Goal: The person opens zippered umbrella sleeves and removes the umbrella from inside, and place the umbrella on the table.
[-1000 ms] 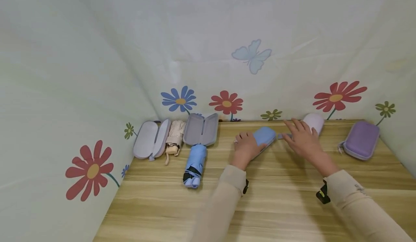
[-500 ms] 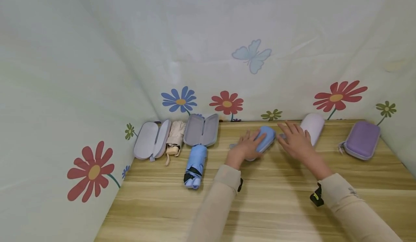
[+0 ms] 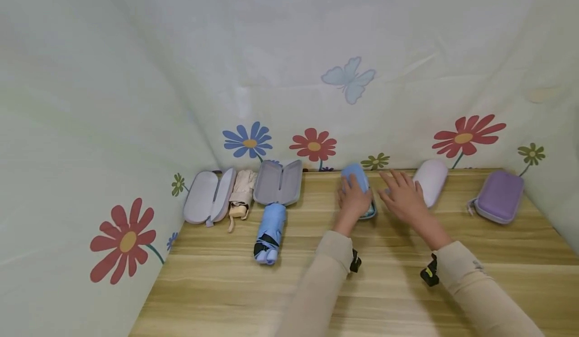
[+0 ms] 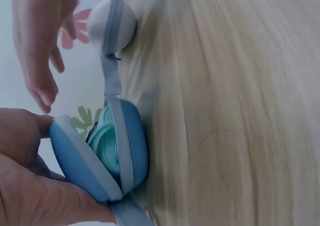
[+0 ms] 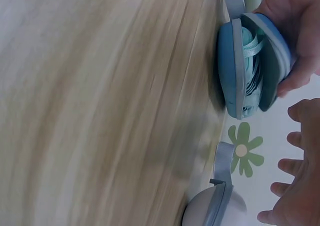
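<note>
Currently, the left-hand grip (image 3: 354, 199) is clamped on the lid of the blue case (image 3: 355, 170), which sits at the rear of the desk (image 3: 217, 286). The lid is partly raised; a teal item (image 4: 106, 145) shows inside. The right-hand grip (image 3: 404, 198) holds nothing, fingers spread, between the blue case and the white case (image 3: 431, 180). The purple case (image 3: 500, 195) lies farther right.
</note>
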The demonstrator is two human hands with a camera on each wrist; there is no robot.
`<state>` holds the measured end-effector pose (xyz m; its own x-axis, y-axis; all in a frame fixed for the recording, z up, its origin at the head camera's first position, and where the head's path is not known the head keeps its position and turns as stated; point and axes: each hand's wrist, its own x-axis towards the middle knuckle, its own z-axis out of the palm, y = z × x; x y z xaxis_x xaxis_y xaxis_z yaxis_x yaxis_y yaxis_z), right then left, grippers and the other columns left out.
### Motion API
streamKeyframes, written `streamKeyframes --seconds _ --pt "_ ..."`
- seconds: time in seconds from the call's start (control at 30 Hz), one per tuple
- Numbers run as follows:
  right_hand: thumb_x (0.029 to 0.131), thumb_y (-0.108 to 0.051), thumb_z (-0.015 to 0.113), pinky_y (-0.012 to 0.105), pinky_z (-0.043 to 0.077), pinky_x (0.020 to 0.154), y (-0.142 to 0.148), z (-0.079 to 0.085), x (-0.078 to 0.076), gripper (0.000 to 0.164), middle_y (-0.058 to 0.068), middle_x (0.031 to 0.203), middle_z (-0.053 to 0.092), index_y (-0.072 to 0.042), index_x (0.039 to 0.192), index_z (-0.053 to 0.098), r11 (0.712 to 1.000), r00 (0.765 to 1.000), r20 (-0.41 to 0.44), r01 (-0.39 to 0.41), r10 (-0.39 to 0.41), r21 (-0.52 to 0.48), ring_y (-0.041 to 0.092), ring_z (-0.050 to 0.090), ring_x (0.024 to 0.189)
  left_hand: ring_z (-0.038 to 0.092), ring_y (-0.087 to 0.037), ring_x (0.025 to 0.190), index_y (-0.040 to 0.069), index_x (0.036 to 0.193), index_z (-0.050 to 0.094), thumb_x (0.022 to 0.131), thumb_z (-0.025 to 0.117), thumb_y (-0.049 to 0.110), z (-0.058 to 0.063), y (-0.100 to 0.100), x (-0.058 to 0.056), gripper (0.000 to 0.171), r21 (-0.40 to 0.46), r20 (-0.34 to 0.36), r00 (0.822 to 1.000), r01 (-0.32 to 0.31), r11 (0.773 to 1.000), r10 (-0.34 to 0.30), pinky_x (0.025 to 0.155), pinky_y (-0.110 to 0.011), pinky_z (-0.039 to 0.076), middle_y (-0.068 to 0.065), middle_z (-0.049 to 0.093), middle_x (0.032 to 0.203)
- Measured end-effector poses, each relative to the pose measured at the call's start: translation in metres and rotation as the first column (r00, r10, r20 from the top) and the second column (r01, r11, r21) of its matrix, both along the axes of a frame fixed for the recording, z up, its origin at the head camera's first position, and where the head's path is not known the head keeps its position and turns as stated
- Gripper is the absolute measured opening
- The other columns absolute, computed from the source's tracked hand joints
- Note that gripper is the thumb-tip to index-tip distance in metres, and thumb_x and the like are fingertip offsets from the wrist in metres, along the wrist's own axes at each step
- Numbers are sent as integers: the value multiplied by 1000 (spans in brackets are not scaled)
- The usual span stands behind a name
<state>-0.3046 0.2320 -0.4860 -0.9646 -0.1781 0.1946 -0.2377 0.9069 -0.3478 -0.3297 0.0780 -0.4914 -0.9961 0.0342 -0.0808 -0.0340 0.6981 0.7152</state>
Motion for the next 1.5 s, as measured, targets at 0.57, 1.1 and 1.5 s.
streamKeyframes --seconds 0.57,1.1,1.5 --pt "107 -33 50 77 14 108 6 7 3 57 24 161 27 -9 157 35 1000 999 -33 8 -8 8 51 20 146 17 -35 154 9 157 37 103 58 16 17 -55 -20 59 -378 -169 965 124 918 -200 122 -47 23 -15 22 166" --pt "104 -25 56 73 21 109 -2 5 2 54 25 160 28 -6 153 41 998 995 -75 -68 69 9 49 25 145 10 -25 157 12 163 25 98 34 73 -20 -76 -20 89 -749 330 862 488 449 -386 125 -38 4 -8 16 170" --pt "101 -19 61 69 26 110 -10 3 -4 52 30 153 35 0 148 47 990 981 -137 -137 138 16 54 33 139 -10 -25 156 17 164 -3 102 27 69 -51 -81 -43 87 -661 306 841 524 537 -445 123 -45 -11 -5 -10 171"
